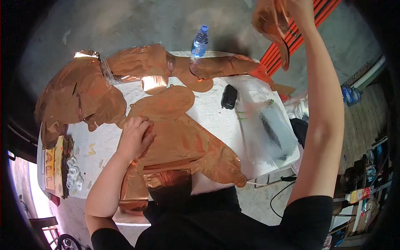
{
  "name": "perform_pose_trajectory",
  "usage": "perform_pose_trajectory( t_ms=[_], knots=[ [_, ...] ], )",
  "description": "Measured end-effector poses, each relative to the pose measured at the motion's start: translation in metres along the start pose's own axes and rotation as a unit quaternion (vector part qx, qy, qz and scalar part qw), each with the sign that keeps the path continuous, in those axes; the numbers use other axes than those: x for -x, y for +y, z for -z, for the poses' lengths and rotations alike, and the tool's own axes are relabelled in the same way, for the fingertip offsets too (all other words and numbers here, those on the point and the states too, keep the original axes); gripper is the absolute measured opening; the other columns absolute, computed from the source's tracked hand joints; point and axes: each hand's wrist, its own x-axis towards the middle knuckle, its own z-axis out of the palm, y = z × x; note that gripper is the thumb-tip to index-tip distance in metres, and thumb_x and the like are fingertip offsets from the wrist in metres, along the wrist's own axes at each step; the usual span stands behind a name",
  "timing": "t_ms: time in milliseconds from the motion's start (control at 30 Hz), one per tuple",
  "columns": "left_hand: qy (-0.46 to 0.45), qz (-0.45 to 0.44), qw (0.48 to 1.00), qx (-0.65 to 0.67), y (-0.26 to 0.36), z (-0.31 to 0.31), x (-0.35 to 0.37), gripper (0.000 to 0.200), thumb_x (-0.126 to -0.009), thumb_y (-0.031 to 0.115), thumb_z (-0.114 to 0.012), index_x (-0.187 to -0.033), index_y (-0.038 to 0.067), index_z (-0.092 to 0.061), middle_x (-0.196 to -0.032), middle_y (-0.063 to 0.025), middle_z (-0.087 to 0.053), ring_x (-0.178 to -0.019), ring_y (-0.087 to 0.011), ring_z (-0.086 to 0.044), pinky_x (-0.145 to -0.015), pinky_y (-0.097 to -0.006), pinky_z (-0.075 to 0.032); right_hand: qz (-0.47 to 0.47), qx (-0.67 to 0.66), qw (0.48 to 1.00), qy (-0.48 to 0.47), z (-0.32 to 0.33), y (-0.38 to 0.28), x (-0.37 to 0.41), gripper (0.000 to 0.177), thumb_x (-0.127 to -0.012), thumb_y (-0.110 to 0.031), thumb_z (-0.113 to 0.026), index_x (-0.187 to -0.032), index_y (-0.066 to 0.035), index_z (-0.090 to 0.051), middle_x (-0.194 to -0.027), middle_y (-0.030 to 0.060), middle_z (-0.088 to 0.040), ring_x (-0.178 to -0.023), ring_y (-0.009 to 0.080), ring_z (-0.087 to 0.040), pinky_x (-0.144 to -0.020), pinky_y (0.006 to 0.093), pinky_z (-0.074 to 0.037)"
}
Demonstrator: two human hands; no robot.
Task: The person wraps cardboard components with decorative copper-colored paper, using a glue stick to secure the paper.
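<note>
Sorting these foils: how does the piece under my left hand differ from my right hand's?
The lower foil piece lies spread under your left hand; the raised foil piece hangs from your right hand. The raised piece is cut off by the frame; the lower piece is not. Both look copper-coloured.

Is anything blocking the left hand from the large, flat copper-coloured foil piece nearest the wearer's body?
Nothing visible is: the left hand rests directly on the copper-coloured foil piece. The small black box-shaped object lies apart, on the white tabletop.
</note>
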Motion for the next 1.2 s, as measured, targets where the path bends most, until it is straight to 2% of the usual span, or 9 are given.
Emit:
perform_pose_trajectory(
  t_ms=[67, 167, 233, 300, 433, 667, 900, 967, 1200],
  knots=[
    [0.006, -0.010, 1.000, 0.006, -0.002, -0.002, -0.001, 0.029, -0.079, 0.015, -0.067, -0.105, 0.005, -0.060, -0.110, -0.0116, -0.056, -0.106, -0.0331, -0.049, -0.092, -0.0406, -0.039, 0.015, -0.228, 0.971, -0.064, -0.008, -0.040, -0.003, 0.019, -0.086, 0.009, -0.048, -0.100, 0.002, -0.057, -0.089, 0.0036, -0.060, -0.087, 0.0095, -0.056, -0.074, 0.0230, -0.046],
    [0.019, -0.009, 1.000, 0.007, -0.007, -0.006, 0.000, 0.027, -0.080, 0.018, -0.066, -0.103, 0.005, -0.061, -0.107, -0.0108, -0.056, -0.103, -0.0319, -0.050, -0.089, -0.0402, -0.040, 0.070, -0.220, 0.968, -0.102, -0.006, -0.122, 0.028, 0.008, -0.086, 0.006, -0.052, -0.092, 0.002, -0.054, -0.078, 0.0042, -0.054, -0.075, 0.0083, -0.048, -0.066, 0.0239, -0.044],
    [0.028, -0.003, 1.000, -0.002, -0.008, -0.004, 0.002, 0.026, -0.079, 0.019, -0.067, -0.101, 0.006, -0.062, -0.106, -0.0097, -0.057, -0.102, -0.0308, -0.050, -0.087, -0.0397, -0.041, 0.057, -0.174, 0.970, -0.163, -0.011, -0.135, 0.063, 0.029, -0.084, -0.005, -0.061, -0.112, -0.003, -0.059, -0.095, 0.0116, -0.067, -0.090, 0.0284, -0.064, -0.077, 0.0355, -0.050],
    [0.008, -0.017, 1.000, 0.010, -0.005, -0.002, 0.002, 0.026, -0.080, 0.017, -0.065, -0.102, 0.005, -0.061, -0.108, -0.0118, -0.056, -0.101, -0.0322, -0.050, -0.088, -0.0417, -0.040, 0.099, -0.225, 0.939, -0.242, -0.008, -0.181, 0.100, 0.033, -0.078, 0.005, -0.060, -0.110, -0.003, -0.059, -0.097, 0.0100, -0.065, -0.089, 0.0289, -0.062, -0.078, 0.0369, -0.050],
    [0.040, -0.031, 0.999, 0.013, -0.009, -0.005, 0.004, 0.025, -0.079, 0.016, -0.066, -0.102, 0.005, -0.062, -0.106, -0.0117, -0.056, -0.102, -0.0324, -0.049, -0.088, -0.0413, -0.040, 0.234, -0.226, 0.911, -0.252, -0.020, -0.207, 0.192, 0.038, -0.070, 0.000, -0.063, -0.107, -0.007, -0.062, -0.103, 0.0106, -0.063, -0.096, 0.0326, -0.060, -0.085, 0.0431, -0.048],
    [0.033, -0.024, 0.999, 0.007, -0.010, -0.004, 0.005, 0.025, -0.081, 0.016, -0.062, -0.104, 0.005, -0.065, -0.106, -0.0101, -0.058, -0.103, -0.0307, -0.050, -0.089, -0.0402, -0.041, 0.221, -0.221, 0.836, -0.452, 0.029, -0.248, 0.270, 0.034, -0.063, -0.010, -0.067, -0.097, -0.007, -0.062, -0.092, 0.0071, -0.063, -0.084, 0.0269, -0.062, -0.078, 0.0384, -0.050],
    [0.018, -0.022, 0.999, 0.023, -0.012, -0.005, 0.005, 0.029, -0.081, 0.013, -0.063, -0.108, 0.004, -0.065, -0.109, -0.0120, -0.058, -0.104, -0.0328, -0.050, -0.090, -0.0411, -0.042, 0.246, -0.142, 0.833, -0.475, 0.042, -0.266, 0.285, 0.029, -0.069, -0.012, -0.061, -0.098, -0.009, -0.060, -0.099, 0.0074, -0.064, -0.078, 0.0216, -0.063, -0.073, 0.0320, -0.051],
    [0.030, -0.031, 0.999, 0.013, -0.016, -0.007, 0.004, 0.028, -0.081, 0.015, -0.062, -0.107, 0.004, -0.065, -0.107, -0.0108, -0.059, -0.103, -0.0312, -0.051, -0.089, -0.0407, -0.042, 0.254, -0.139, 0.914, -0.286, 0.033, -0.269, 0.280, 0.027, -0.071, -0.012, -0.059, -0.098, -0.009, -0.060, -0.101, 0.0087, -0.064, -0.079, 0.0206, -0.063, -0.073, 0.0315, -0.051],
    [0.044, -0.031, 0.998, 0.024, -0.024, -0.013, 0.004, 0.029, -0.078, 0.013, -0.063, -0.105, 0.002, -0.065, -0.107, -0.0121, -0.060, -0.104, -0.0314, -0.052, -0.091, -0.0398, -0.043, 0.308, -0.191, 0.874, -0.325, 0.032, -0.297, 0.307, 0.021, -0.073, -0.013, -0.060, -0.093, -0.007, -0.060, -0.099, 0.0102, -0.064, -0.079, 0.0210, -0.063, -0.071, 0.0306, -0.051]
  ],
)
